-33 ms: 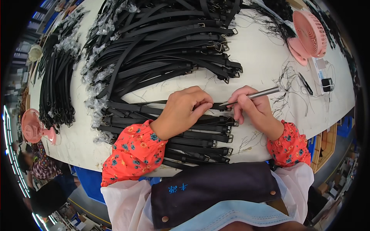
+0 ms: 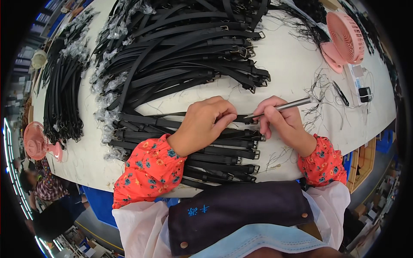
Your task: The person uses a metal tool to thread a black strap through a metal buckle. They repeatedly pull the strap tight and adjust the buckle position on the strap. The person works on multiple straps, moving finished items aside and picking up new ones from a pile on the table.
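My left hand (image 2: 202,124) is closed, thumb and forefinger pinching a black belt (image 2: 244,117) near its buckle end. In my right hand (image 2: 285,122) I grip a slim silver pen-like tool (image 2: 297,103). Its narrow tip points left and meets or nearly meets the belt close to the buckle; exact contact is too small to tell. Under and in front of my left hand lies a row of black belts (image 2: 221,152), buckles to the right. Beyond my hands a larger heap of black belts (image 2: 185,45) spreads, with clear plastic wrap (image 2: 105,96) around the left ends.
Another bundle of belts (image 2: 64,99) lies on the left of the white table (image 2: 297,165). Pink fans stand at the far right (image 2: 344,36) and left edge (image 2: 35,139). Dark snips (image 2: 341,93), loose threads (image 2: 320,88) and a white power strip (image 2: 356,81) lie to the right.
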A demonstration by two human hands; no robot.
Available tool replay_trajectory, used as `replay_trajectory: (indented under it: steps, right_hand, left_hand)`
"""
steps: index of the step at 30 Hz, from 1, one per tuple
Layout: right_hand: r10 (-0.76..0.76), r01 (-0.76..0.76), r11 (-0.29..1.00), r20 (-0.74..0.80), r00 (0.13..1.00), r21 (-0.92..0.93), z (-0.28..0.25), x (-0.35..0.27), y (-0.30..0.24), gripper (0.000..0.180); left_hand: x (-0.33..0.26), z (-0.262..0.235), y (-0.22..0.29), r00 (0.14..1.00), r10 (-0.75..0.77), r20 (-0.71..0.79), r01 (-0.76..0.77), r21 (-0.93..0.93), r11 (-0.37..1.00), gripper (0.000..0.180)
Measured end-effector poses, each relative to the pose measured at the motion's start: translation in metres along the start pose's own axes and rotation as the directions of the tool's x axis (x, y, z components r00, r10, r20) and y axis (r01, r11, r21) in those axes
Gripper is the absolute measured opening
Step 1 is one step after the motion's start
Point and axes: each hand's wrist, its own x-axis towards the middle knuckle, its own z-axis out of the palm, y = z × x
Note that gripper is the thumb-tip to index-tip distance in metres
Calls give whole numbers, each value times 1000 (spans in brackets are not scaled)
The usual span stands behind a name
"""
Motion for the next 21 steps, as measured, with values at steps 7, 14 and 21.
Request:
replay_trajectory:
  steps: [7, 14, 21]
  right_hand:
    - [45, -44, 998, 22, 999, -33, 3, 1, -2, 29]
    - [60, -59, 998, 26, 998, -27, 4, 1, -1, 29]
    - [81, -79, 996, 53, 995, -49, 4, 3, -5, 30]
  left_hand:
    - [2, -4, 6, 994, -110, 13, 110, -65, 992, 9]
    - [3, -15, 4, 981, -53, 189, 69, -81, 994, 10]
    - [4, -18, 4, 973, -70, 218, 99, -123, 987, 8]
